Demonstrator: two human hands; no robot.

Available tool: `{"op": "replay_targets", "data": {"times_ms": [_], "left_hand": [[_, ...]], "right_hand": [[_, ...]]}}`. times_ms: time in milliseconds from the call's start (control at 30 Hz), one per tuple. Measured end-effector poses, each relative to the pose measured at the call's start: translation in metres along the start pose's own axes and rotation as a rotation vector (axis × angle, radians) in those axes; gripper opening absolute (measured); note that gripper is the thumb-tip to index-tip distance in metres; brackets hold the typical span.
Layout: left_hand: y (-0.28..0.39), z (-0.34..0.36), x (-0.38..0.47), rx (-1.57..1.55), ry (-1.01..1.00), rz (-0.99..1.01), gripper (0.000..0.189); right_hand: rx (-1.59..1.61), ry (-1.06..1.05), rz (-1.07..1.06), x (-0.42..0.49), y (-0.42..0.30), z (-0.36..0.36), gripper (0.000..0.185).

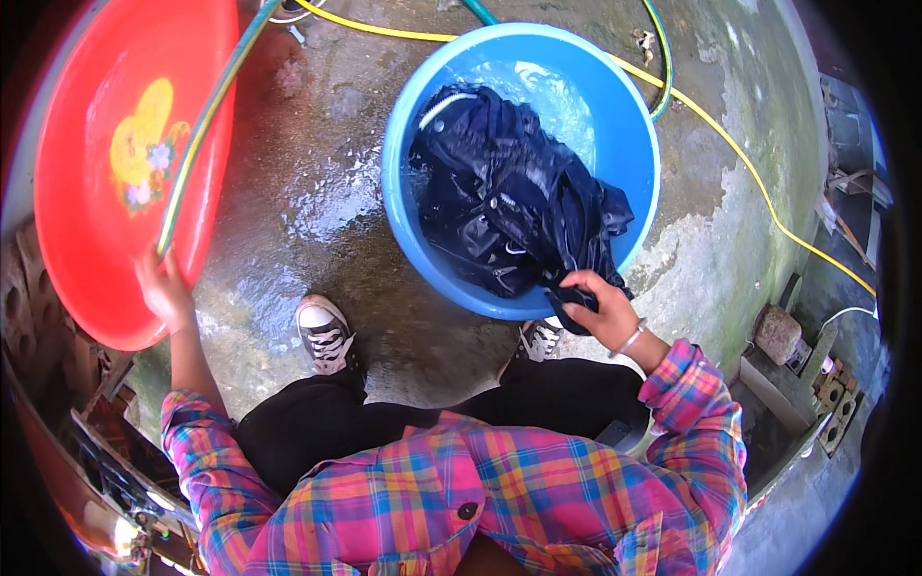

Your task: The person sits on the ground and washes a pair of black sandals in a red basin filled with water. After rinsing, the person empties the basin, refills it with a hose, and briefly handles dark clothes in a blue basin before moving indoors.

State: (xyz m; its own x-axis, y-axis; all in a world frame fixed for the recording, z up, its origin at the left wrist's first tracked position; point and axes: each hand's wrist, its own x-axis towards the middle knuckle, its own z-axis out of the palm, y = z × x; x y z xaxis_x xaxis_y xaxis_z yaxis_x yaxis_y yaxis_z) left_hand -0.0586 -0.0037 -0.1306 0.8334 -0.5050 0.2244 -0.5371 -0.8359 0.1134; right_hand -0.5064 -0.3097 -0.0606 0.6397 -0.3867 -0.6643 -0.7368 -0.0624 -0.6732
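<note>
A dark navy wet garment (497,194) lies bunched in a round blue plastic basin (522,311) with water in it. One end of the cloth hangs over the basin's near rim, and my right hand (601,309), with a bangle at the wrist, grips it there. On the left, my left hand (164,288) holds the end of a green and yellow hose (209,122) over the near side of a large red plastic basin (79,288). That basin has a printed flower and fruit pattern on its bottom. The hose's opening is hidden by my fingers.
A yellow hose (742,155) crosses the wet concrete floor (317,129) behind the blue basin and runs to the right. My sneakers (328,335) stand near the basins. Hollow bricks (839,421) and a low concrete ledge (778,389) are at the right; more bricks lie at the far left.
</note>
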Motion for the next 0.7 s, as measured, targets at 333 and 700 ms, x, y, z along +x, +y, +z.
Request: {"op": "replay_targets", "data": {"times_ms": [333, 700], "left_hand": [[0.008, -0.001, 0.001, -0.085, 0.013, -0.060, 0.027], [0.007, -0.002, -0.002, 0.006, 0.031, -0.021, 0.028]], "right_hand": [[-0.888, 0.055, 0.047, 0.163, 0.150, 0.037, 0.034], [0.092, 0.011, 0.172, 0.143, -0.006, -0.092, 0.056]]}}
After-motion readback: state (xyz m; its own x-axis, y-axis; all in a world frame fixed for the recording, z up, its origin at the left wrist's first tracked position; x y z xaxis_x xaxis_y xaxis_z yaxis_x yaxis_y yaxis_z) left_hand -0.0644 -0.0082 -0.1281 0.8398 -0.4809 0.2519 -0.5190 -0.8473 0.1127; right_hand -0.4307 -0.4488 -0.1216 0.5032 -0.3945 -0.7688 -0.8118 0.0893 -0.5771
